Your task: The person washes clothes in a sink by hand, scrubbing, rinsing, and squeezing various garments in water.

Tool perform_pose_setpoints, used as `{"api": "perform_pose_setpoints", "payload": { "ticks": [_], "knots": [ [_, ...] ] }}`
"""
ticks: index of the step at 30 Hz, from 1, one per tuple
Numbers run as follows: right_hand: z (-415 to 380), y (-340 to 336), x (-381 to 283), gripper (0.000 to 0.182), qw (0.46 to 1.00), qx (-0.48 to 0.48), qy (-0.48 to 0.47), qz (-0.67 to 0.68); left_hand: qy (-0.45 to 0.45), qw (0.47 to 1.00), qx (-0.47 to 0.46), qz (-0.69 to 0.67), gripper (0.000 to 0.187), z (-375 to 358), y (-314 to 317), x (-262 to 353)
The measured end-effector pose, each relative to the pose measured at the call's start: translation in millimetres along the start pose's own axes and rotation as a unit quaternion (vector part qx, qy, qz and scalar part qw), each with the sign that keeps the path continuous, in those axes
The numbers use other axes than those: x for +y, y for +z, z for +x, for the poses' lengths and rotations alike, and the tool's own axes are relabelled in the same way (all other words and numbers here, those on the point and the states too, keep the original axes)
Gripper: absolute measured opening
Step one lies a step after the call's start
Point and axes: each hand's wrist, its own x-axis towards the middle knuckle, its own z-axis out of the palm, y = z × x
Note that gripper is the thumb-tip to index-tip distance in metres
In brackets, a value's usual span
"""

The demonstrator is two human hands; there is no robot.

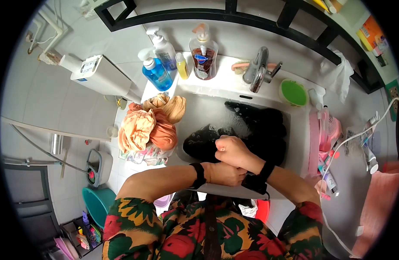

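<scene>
The sink occupies the center of the scene and contains shallow, sudsy water. Black garments lie in the water, in the middle and right portions of the sink; their exact number cannot be determined. The right hand is above the near part of the garments, curled into a fist; whether it encloses anything cannot be determined. The left hand is positioned just on the near side of the right hand, close to the right wrist. Its fingers are bent and its fingertips are hidden, so its grip cannot be determined. A black band encircles each wrist.

A pile of orange and peach garments rests left of the sink. On the far left rim stand a blue pump bottle, a clear pump bottle, a small yellow bottle and a red-brown soap dispenser. The faucet is mounted at the far rim; a green bowl sits to its right.
</scene>
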Motion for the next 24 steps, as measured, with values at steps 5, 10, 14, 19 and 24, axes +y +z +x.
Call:
{"api": "perform_pose_setpoints", "payload": {
  "ticks": [5, 10, 14, 19, 24],
  "knots": [
    [-9.6, -12.9, 6.4, 0.021, 0.875, -0.003, 0.187, 0.448, -0.095, 0.973, 0.154, -0.14, 0.014, -20.5, -21.2, -6.1],
    [-27.2, -13.8, -11.0, 0.035, 0.863, 0.056, 0.144, 0.48, -0.47, 0.719, 0.342, -0.38, 0.032, -53.8, -62.0, 6.1],
    [-23.0, -4.9, -57.3, 0.064, 0.895, 0.012, 0.066, 0.44, -0.529, 0.398, 0.343, -0.667, 0.048, -98.0, -91.3, 8.2],
    [-4.6, 11.6, -114.7, 0.076, 0.949, 0.061, 0.085, 0.298, -0.505, 0.585, 0.252, -0.583, 0.059, -150.6, -131.5, 27.7],
    [13.9, 30.3, -156.8, 0.082, 0.957, 0.085, 0.066, 0.269, -0.608, 0.607, 0.259, -0.442, 0.037, -170.0, -158.9, 40.1]
  ]
}}
